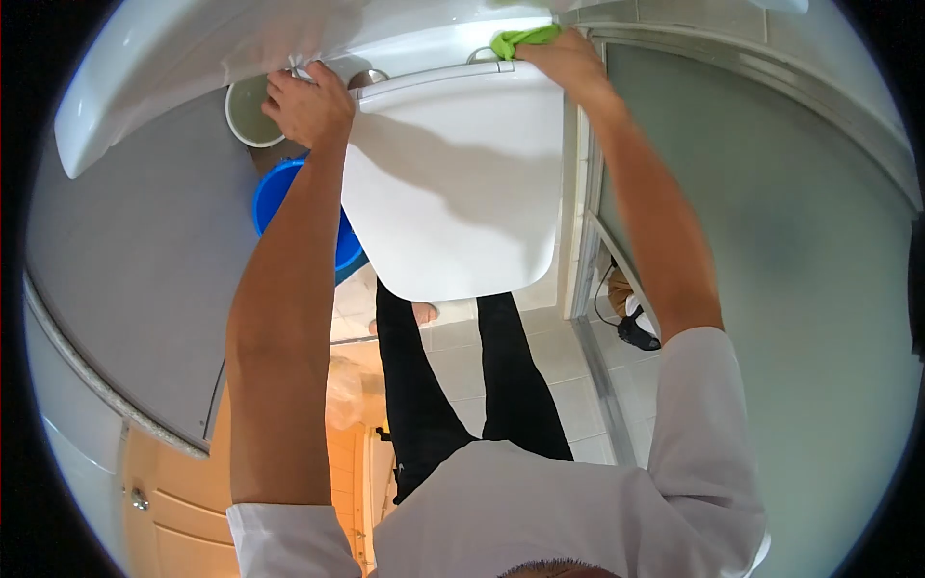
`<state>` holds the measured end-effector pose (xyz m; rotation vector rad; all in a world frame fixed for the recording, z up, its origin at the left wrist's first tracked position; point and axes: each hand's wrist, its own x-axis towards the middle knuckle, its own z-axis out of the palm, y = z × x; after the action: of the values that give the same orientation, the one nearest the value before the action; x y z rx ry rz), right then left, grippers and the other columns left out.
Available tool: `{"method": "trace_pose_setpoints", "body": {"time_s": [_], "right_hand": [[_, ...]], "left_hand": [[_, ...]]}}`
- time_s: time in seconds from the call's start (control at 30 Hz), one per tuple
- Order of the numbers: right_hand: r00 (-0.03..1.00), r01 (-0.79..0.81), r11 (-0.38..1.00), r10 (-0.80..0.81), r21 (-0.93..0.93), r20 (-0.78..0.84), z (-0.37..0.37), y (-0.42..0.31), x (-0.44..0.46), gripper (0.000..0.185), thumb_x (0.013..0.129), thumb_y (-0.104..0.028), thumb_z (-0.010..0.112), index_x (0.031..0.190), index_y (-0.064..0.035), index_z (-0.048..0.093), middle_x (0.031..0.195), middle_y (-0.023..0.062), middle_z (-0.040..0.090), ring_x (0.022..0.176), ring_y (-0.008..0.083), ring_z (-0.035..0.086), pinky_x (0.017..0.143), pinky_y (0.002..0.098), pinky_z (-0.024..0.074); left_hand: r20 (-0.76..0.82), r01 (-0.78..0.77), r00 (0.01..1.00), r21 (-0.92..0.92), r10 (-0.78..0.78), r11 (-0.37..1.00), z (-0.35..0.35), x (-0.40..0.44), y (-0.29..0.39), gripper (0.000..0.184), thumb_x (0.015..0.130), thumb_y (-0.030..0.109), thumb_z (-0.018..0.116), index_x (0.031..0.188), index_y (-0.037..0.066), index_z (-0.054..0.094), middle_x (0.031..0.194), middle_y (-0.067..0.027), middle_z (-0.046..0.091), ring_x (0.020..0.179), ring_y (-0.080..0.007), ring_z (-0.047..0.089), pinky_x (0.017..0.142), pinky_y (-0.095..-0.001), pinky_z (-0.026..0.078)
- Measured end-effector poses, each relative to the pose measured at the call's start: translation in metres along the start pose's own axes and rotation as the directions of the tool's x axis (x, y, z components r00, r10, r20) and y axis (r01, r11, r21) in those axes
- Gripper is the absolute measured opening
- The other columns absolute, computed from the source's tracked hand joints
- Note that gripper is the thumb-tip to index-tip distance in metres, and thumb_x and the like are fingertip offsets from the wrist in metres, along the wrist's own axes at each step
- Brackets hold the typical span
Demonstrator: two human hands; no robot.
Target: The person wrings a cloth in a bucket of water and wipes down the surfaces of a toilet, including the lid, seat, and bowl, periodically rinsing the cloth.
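A white toilet lid (453, 193) is closed below my arms. My right hand (568, 63) grips a bright green cloth (523, 40) at the lid's upper right corner, by the hinge edge and the white ceramic behind it. Near the upper left corner of the lid, my left hand (313, 104) has its fingers bent beside a small metal fitting; whether they hold anything is hidden. A round metal piece (368, 78) shows between my left hand and the lid's edge.
A pale bucket (252, 114) and a blue bucket (275, 197) stand at the left, under my left arm. A white basin (96, 116) juts out at the upper left. Frosted glass panels (771, 241) line the right. An orange door (183, 511) is at the lower left.
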<state>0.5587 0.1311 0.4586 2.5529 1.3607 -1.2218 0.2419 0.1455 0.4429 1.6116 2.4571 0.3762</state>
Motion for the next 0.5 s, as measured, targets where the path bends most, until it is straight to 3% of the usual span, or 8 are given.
{"method": "trace_pose_setpoints", "body": {"time_s": [0.07,0.1,0.2,0.23,0.3,0.33,0.4,0.5], "right_hand": [[0.926,-0.277,0.902,0.158,0.331,0.343,-0.004,0.015,0.001,0.068,0.076,-0.047,0.086,0.125,-0.0038,0.068,0.113,0.0138,0.073,0.103,0.0272,0.071,0.086,0.0415,0.0578],[0.883,-0.327,0.878,0.152,0.350,0.444,-0.008,0.012,0.003,0.060,0.083,-0.045,0.082,0.127,-0.0059,0.067,0.112,0.0062,0.071,0.099,0.0192,0.066,0.083,0.0371,0.0552],[0.790,-0.423,0.872,0.222,0.246,0.572,-0.020,0.005,0.011,0.062,0.083,-0.047,0.082,0.126,-0.0055,0.068,0.112,0.0088,0.071,0.100,0.0198,0.067,0.083,0.0367,0.0576],[0.793,-0.414,0.877,0.218,0.242,0.568,-0.020,0.007,0.023,0.062,0.083,-0.047,0.082,0.126,-0.0055,0.068,0.112,0.0088,0.071,0.100,0.0198,0.067,0.083,0.0367,0.0576],[0.775,-0.267,0.963,0.190,0.040,0.603,-0.013,0.008,0.049,0.063,0.083,-0.047,0.084,0.126,-0.0039,0.067,0.113,0.0113,0.071,0.099,0.0210,0.069,0.084,0.0389,0.0597],[0.769,-0.270,0.962,0.194,0.034,0.610,-0.006,0.006,0.054,0.063,0.083,-0.047,0.084,0.126,-0.0039,0.067,0.113,0.0113,0.071,0.099,0.0210,0.069,0.084,0.0389,0.0597],[0.865,-0.147,0.989,0.136,-0.014,0.483,0.006,-0.002,0.068,0.062,0.083,-0.045,0.084,0.125,-0.0029,0.067,0.112,0.0128,0.070,0.098,0.0210,0.069,0.083,0.0406,0.0599],[0.862,-0.162,0.986,0.124,0.035,0.492,0.002,0.026,0.066,0.062,0.086,-0.043,0.082,0.128,-0.0016,0.066,0.111,0.0122,0.071,0.096,0.0210,0.070,0.080,0.0407,0.0603]], "left_hand": [[-0.018,-0.026,0.999,0.003,0.026,1.000,0.005,0.001,-0.003,0.054,0.096,0.040,0.052,0.131,0.000,0.052,0.132,-0.0211,0.059,0.124,-0.0448,0.048,0.108,-0.0526,0.039],[-0.040,-0.046,0.998,0.004,0.046,0.999,0.004,0.005,-0.003,0.055,0.094,0.039,0.052,0.130,-0.003,0.053,0.130,-0.0211,0.059,0.121,-0.0440,0.049,0.107,-0.0515,0.039],[-0.010,0.017,1.000,-0.011,-0.017,1.000,0.002,0.002,0.002,0.056,0.093,0.039,0.053,0.130,-0.002,0.053,0.130,-0.0215,0.060,0.122,-0.0439,0.048,0.106,-0.0521,0.040],[-0.016,0.024,1.000,-0.015,-0.024,1.000,0.002,0.002,0.004,0.056,0.093,0.039,0.053,0.130,-0.002,0.053,0.130,-0.0215,0.060,0.122,-0.0439,0.048,0.106,-0.0521,0.040],[0.022,0.043,0.999,-0.041,-0.042,0.998,0.002,0.003,0.004,0.056,0.092,0.038,0.053,0.131,-0.002,0.053,0.130,-0.0213,0.060,0.123,-0.0443,0.047,0.107,-0.0528,0.039],[0.028,0.049,0.998,-0.034,-0.048,0.998,0.004,0.001,0.001,0.056,0.092,0.038,0.053,0.131,-0.002,0.053,0.130,-0.0213,0.060,0.123,-0.0443,0.047,0.107,-0.0528,0.039],[0.005,0.019,1.000,0.003,-0.019,1.000,0.006,0.003,0.001,0.056,0.091,0.037,0.053,0.131,-0.002,0.053,0.131,-0.0210,0.059,0.123,-0.0435,0.047,0.107,-0.0524,0.040],[0.055,0.030,0.998,-0.005,-0.030,1.000,-0.006,0.002,0.007,0.056,0.090,0.036,0.053,0.130,-0.002,0.053,0.132,-0.0203,0.059,0.124,-0.0422,0.047,0.106,-0.0513,0.042]]}}
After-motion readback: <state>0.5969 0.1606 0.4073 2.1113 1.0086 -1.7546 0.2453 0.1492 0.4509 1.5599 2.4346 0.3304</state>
